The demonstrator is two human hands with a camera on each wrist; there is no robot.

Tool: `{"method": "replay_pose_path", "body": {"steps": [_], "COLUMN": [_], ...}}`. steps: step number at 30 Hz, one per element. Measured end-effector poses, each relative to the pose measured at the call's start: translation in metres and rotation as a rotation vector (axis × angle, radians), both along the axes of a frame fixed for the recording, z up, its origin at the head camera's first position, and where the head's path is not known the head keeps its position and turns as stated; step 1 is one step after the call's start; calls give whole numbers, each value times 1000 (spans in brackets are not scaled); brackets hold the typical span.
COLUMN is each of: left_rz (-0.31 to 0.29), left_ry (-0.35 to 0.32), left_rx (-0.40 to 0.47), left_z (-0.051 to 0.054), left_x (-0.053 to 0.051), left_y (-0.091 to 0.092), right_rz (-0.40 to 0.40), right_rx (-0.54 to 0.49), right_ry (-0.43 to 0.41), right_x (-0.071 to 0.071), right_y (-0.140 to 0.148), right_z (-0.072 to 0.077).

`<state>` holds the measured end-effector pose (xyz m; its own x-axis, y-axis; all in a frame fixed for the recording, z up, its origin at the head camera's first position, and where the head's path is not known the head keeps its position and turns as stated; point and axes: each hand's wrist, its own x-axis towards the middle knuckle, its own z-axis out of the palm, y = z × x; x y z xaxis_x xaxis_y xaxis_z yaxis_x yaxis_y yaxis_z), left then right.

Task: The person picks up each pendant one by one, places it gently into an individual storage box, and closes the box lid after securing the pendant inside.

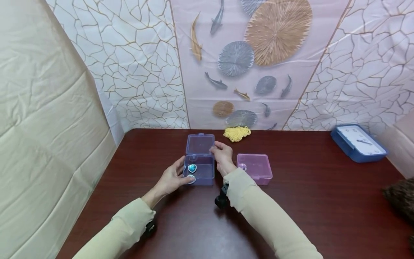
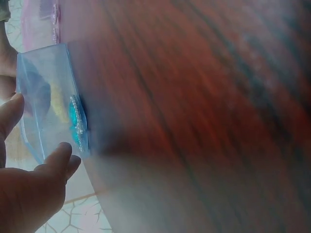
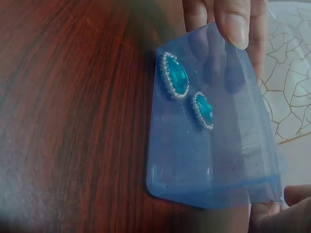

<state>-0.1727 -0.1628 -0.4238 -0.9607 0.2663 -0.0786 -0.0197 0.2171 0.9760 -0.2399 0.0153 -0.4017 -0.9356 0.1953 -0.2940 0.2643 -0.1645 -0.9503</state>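
Note:
A translucent blue plastic box (image 1: 205,171) stands on the dark wooden table with its hinged lid (image 1: 200,144) raised at the back. Inside, at the left, lie two turquoise gem ornaments with beaded silvery rims: a heart-shaped one (image 1: 192,168) and another (image 3: 203,110) nearer the front or back wall, partly under the left thumb in the head view. My left hand (image 1: 169,178) grips the box's left side, thumb over the front and fingers along the side. My right hand (image 1: 223,157) pinches the right edge of the lid near the hinge; its fingertips (image 3: 274,218) show in the right wrist view.
Right of the blue box stands a pink translucent box (image 1: 258,165) with a beaded ornament (image 1: 242,167) at its left. Yellow looped yarn (image 1: 237,133) lies at the back edge. A blue case (image 1: 359,144) with a white top sits far right, and a brown furry thing (image 1: 401,198) nearer.

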Motion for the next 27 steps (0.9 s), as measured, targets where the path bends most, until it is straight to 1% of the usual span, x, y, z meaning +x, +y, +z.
{"method": "replay_pose_path", "body": {"steps": [4, 7, 10, 14, 17, 20, 22, 25, 27], "left_rz": [4, 12, 18, 26, 35, 45, 55, 73, 74], "left_ry": [10, 15, 15, 17, 13, 5, -6, -10, 1], "left_rx": [5, 0, -3, -16, -46, -72, -72, -65, -64], "left_z": [0, 0, 0, -1, -1, 0, 0, 1, 0], "left_x": [0, 1, 1, 0, 1, 2, 3, 4, 4], "left_y": [2, 3, 4, 4, 4, 4, 4, 5, 4], "right_rz": [-19, -1, 23, 63, 119, 213, 281, 363, 393], "right_rx": [59, 88, 127, 143, 102, 58, 30, 39, 76], "right_ry": [49, 97, 148, 203, 209, 193, 194, 193, 192], "right_x": [-1, 1, 7, 17, 28, 41, 49, 60, 66], "right_y": [0, 2, 5, 11, 17, 25, 29, 34, 35], "right_z": [3, 4, 6, 8, 9, 10, 9, 6, 4]}}
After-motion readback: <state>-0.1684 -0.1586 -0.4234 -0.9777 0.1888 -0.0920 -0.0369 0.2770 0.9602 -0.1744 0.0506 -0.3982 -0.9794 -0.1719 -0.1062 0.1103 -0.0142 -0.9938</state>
